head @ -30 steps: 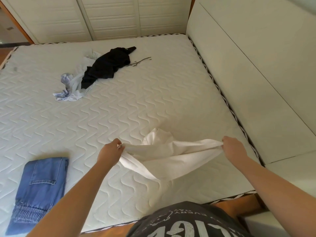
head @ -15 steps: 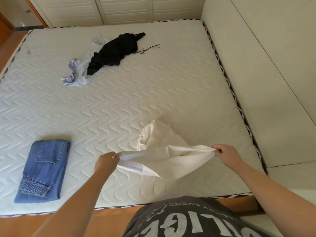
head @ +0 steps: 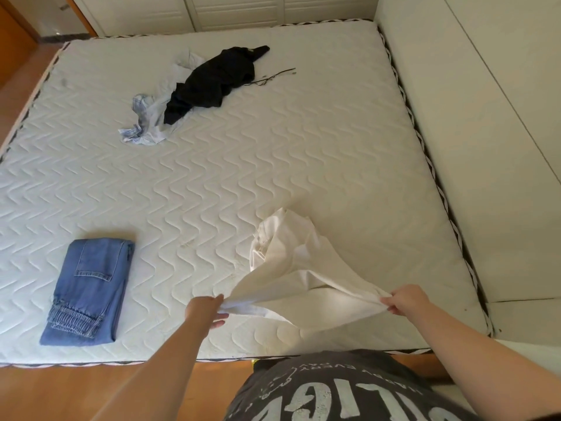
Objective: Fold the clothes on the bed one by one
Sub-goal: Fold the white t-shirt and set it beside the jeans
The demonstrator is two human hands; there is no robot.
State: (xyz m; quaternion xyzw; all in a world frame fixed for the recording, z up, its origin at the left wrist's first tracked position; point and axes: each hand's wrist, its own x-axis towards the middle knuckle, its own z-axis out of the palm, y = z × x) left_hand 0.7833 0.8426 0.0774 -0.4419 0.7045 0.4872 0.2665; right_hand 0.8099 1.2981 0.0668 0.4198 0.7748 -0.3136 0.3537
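In the head view the white garment (head: 291, 281) sits at the near right of the bed (head: 303, 153), its near edge pinched by the right hand (head: 405, 299) and held by the left hand (head: 205, 309), whose lower fingers look loosely extended. To fold well, pull that edge taut and level, then lay it flat. Compared with a second ago, the hands have drawn nearer the bed's near edge and the left grip looks looser.
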